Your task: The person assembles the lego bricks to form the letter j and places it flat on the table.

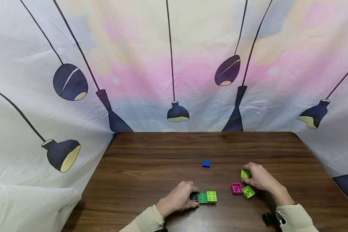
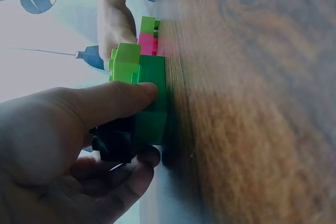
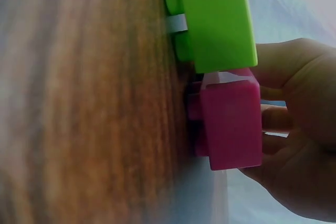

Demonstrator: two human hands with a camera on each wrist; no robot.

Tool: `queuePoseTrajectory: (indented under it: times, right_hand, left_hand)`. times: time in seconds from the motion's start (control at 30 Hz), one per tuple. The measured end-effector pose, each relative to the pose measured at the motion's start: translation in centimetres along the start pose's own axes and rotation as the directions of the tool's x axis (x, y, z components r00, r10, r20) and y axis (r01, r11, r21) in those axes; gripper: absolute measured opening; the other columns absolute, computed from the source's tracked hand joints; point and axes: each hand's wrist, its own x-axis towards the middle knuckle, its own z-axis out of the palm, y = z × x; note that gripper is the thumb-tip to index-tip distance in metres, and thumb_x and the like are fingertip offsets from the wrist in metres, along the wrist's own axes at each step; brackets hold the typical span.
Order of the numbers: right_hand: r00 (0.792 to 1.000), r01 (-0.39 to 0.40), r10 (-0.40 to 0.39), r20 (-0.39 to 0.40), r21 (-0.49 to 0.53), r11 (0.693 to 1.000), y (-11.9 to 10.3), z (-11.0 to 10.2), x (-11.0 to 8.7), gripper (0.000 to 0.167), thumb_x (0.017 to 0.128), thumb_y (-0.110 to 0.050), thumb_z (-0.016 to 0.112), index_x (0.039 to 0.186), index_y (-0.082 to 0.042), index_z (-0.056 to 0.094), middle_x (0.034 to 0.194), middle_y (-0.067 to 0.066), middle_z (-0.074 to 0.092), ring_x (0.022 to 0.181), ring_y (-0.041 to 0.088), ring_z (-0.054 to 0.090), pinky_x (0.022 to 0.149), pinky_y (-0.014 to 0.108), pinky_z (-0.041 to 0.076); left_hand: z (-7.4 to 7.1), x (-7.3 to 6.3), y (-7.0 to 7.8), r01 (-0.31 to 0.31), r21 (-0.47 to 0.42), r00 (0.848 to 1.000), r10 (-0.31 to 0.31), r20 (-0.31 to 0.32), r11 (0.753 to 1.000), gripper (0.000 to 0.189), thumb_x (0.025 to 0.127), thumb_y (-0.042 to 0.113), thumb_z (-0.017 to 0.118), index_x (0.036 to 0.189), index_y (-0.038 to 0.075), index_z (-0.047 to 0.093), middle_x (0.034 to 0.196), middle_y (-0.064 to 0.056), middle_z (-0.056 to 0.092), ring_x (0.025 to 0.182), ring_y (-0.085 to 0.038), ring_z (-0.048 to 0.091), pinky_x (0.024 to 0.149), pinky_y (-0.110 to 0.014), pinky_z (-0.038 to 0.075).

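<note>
My left hand (image 1: 179,197) grips a joined block of toy building bricks between thumb and fingers. A green brick (image 1: 202,198) forms its base, with a black brick (image 2: 115,146) and a lime brick (image 1: 211,196) on top at either end. In the left wrist view the thumb presses the green side. Further right, my right hand (image 1: 258,177) pinches another lime brick (image 1: 245,174), studs up. Below that hand lie an upturned lime brick (image 1: 248,192) and a magenta brick (image 3: 233,124), partly hidden by the hand in the head view. Both have their studs toward the table.
Left of the upturned lime brick is another magenta brick (image 1: 236,188), hollow side up. A small blue brick (image 1: 206,164) lies farther back. The brown wooden table (image 1: 150,154) ends at a cloth backdrop (image 1: 145,80) printed with hanging lamps.
</note>
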Motion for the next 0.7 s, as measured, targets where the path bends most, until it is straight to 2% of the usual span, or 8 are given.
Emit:
queuePoseTrajectory:
  times: [0.17,0.7]
  right_hand:
    - [1.000,0.011,-0.011,0.025,-0.010,1.000,0.09,0.05,0.05,0.035,0.077,-0.022,0.081,0.104,-0.003,0.069,0.095,0.004,0.064,0.080,0.014,0.056,0.067,0.035,0.048]
    - [0.998,0.066,-0.066,0.002,-0.045,0.997,0.11,-0.11,0.02,0.034,0.079,-0.022,0.079,0.104,-0.001,0.069,0.097,0.007,0.066,0.082,0.017,0.060,0.068,0.037,0.049]
  left_hand:
    - [-0.10,-0.06,0.07,0.000,-0.001,1.000,0.000,0.004,1.000,0.034,0.078,0.027,0.083,0.108,0.012,0.075,0.085,0.007,0.063,0.073,0.003,0.052,0.063,-0.008,0.043]
    - [0.23,0.04,-0.02,-0.010,0.019,1.000,0.010,-0.019,1.000,0.033,0.076,0.027,0.084,0.105,0.012,0.075,0.083,0.008,0.062,0.071,0.004,0.051,0.062,-0.007,0.041]
